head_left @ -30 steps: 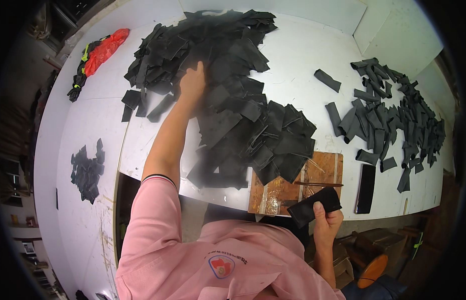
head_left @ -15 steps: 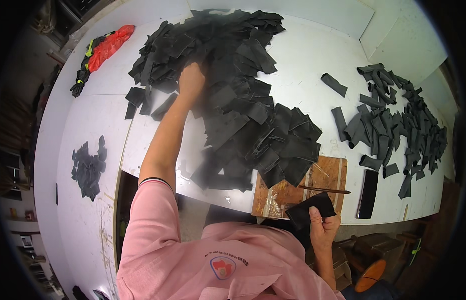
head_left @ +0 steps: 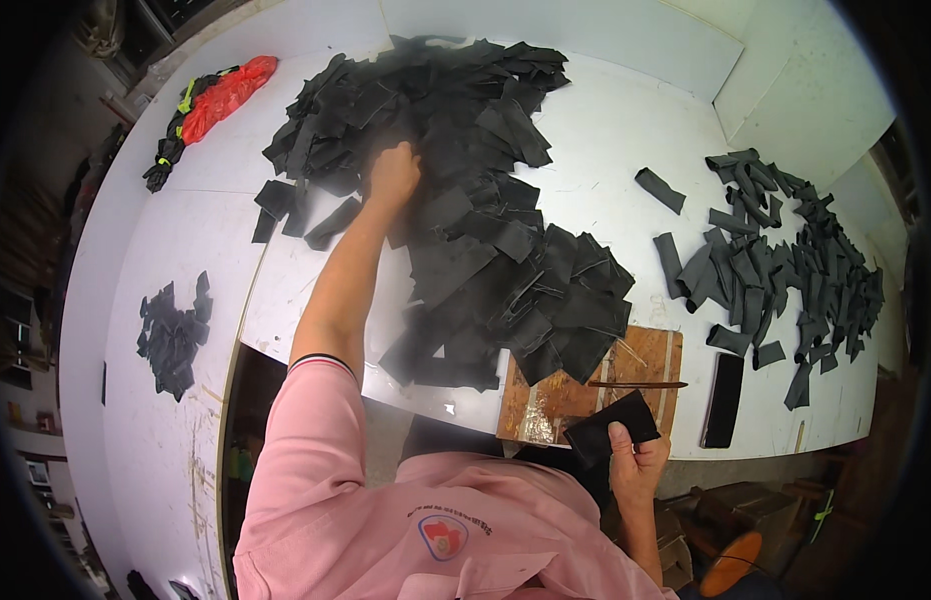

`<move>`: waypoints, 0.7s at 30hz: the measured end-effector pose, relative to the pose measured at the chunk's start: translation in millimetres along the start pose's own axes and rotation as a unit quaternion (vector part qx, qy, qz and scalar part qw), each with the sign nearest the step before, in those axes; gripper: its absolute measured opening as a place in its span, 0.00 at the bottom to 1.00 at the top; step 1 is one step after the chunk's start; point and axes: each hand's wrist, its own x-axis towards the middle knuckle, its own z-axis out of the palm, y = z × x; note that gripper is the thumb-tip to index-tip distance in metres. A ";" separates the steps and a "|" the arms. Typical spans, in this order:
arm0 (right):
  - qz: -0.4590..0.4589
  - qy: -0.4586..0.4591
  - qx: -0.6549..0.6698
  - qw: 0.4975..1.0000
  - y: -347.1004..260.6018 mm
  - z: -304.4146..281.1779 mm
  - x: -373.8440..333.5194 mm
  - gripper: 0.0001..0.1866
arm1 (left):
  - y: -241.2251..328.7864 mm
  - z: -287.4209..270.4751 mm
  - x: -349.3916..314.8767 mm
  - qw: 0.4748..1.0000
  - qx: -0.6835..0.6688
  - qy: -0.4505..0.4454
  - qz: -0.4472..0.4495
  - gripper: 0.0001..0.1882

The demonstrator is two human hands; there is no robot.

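One person in a pink short-sleeved shirt [head_left: 315, 440] is observed at a white smooth-topped table [head_left: 605, 130], with two bare hands in view. The right hand [head_left: 637, 468] grips one black, roughly rectangular piece of cloth [head_left: 613, 428], thumb pressed on its upper face; whether it is a single layer cannot be determined. This piece is located at the table's near edge, overlapping the lower right part of one brown wooden board [head_left: 547, 405] in the view. The left hand [head_left: 393, 174] is extended over one large heap of flat black cloth pieces [head_left: 565, 275]; the fingers are partly hidden and blurred, and it cannot be told whether they have hold of any piece. The pieces in this heap overlap too heavily to be counted; its near right portion reaches the far edge of the board. One thin, dark, pointed stick [head_left: 640, 385] lies across the board. Just right of the board is one black, flat, rectangular phone-like device [head_left: 722, 400]. Farther right lies one spread of dark grey rolled cloth tubes [head_left: 750, 275], likewise uncountable, with one separate tube [head_left: 660, 190] lying apart on its left. On the left side are one small pile of dark grey cloth scraps [head_left: 172, 345] and, well beyond it, one crumpled red plastic bag [head_left: 228, 97] against one black bundle with yellow-green ties [head_left: 158, 175].
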 end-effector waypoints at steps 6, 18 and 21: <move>-0.015 -0.001 -0.002 1.000 4.5 -0.9 0.2 0.07 | 24.5 -49.0 -8.4 0.995 -0.075 0.071 0.005 0.15; -0.030 -0.039 -0.023 0.999 1.5 5.1 0.7 0.10 | 106.1 -70.7 -144.1 0.971 -0.063 -0.202 0.114 0.16; -0.031 -0.037 -0.030 0.998 2.1 4.3 1.5 0.10 | 112.0 -85.1 -145.1 0.958 -0.030 -0.266 0.104 0.27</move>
